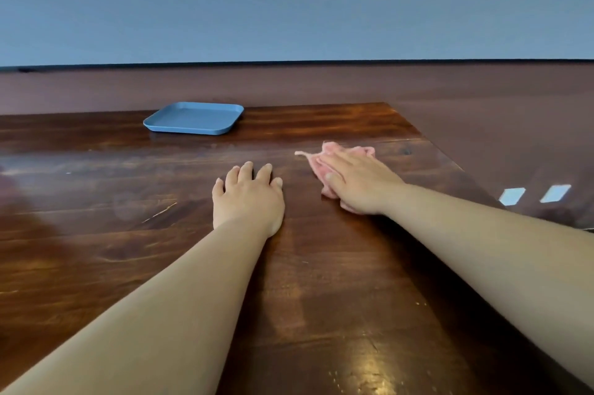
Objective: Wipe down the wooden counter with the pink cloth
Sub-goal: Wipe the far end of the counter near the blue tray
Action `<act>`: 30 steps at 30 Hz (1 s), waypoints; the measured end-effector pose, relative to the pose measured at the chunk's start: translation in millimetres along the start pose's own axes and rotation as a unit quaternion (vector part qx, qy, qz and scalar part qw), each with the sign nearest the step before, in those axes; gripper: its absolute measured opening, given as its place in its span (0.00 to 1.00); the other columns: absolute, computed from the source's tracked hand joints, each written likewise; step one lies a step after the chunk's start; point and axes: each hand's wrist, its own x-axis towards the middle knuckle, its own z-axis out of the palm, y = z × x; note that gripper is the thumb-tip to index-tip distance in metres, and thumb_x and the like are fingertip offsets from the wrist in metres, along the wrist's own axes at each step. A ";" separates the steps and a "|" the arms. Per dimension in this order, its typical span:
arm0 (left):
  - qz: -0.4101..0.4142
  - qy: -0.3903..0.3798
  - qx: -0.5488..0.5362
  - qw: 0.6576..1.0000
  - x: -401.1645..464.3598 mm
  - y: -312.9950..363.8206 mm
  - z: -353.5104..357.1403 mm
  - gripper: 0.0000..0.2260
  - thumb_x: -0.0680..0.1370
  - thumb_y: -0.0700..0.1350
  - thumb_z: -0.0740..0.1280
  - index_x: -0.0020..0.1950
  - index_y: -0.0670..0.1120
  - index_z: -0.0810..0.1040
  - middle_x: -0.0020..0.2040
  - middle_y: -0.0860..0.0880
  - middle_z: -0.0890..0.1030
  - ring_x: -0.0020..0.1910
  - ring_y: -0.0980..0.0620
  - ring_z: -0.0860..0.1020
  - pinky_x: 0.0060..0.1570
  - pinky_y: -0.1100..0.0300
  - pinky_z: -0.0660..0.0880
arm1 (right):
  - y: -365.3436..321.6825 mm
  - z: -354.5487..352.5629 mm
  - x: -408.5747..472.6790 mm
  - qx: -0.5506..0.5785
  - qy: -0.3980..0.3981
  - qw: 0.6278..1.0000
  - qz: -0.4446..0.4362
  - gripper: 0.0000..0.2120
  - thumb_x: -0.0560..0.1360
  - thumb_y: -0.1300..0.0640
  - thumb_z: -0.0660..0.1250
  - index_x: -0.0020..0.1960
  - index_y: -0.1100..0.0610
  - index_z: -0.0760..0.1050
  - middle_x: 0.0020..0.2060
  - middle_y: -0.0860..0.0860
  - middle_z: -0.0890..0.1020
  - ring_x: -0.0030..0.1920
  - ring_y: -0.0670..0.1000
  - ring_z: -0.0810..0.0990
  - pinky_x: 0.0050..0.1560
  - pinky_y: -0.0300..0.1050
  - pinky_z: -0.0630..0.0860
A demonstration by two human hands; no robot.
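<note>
Right hand [356,184] flat, fingers straight, pressing pink cloth [334,155] near counter [321,282] right edge; left hand [249,193] loose-fingered, empty, bracing. Wiping underway; most surface likely remains.

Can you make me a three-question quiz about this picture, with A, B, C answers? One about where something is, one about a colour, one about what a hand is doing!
1. Where is the pink cloth?
A. under the right hand
B. on the tray
C. on the floor

2. What colour is the tray?
A. red
B. blue
C. green

3. What is the left hand doing?
A. holding a cup
B. making a fist
C. resting on the counter

Answers: 1 A, the flat right hand presses it down. 2 B, it looks blue. 3 C, it holds nothing.
</note>
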 end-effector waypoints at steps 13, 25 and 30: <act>0.003 -0.010 0.007 1.000 0.5 2.0 -3.7 0.26 0.81 0.61 0.44 0.78 0.57 0.54 0.79 0.49 0.54 0.78 0.47 0.49 0.74 0.46 0.47 | 6.0 -8.0 -13.5 0.004 -0.011 1.000 0.011 0.22 0.84 0.51 0.47 0.76 0.48 0.64 0.76 0.49 0.62 0.73 0.54 0.63 0.71 0.55 0.60; 0.006 -0.006 0.010 1.000 3.2 -1.2 0.2 0.26 0.81 0.62 0.44 0.78 0.57 0.54 0.79 0.49 0.54 0.78 0.47 0.50 0.74 0.45 0.48 | 29.3 -5.1 -22.4 0.003 0.002 0.999 0.041 0.24 0.83 0.48 0.45 0.76 0.48 0.65 0.78 0.48 0.62 0.75 0.55 0.61 0.73 0.55 0.58; 0.010 -0.007 0.011 1.000 3.5 -0.4 -2.0 0.26 0.81 0.62 0.43 0.78 0.58 0.54 0.79 0.49 0.54 0.78 0.47 0.50 0.74 0.46 0.48 | 21.8 -10.3 -9.1 -0.048 0.009 0.995 0.082 0.21 0.83 0.49 0.45 0.66 0.48 0.72 0.69 0.49 0.70 0.72 0.56 0.67 0.69 0.58 0.62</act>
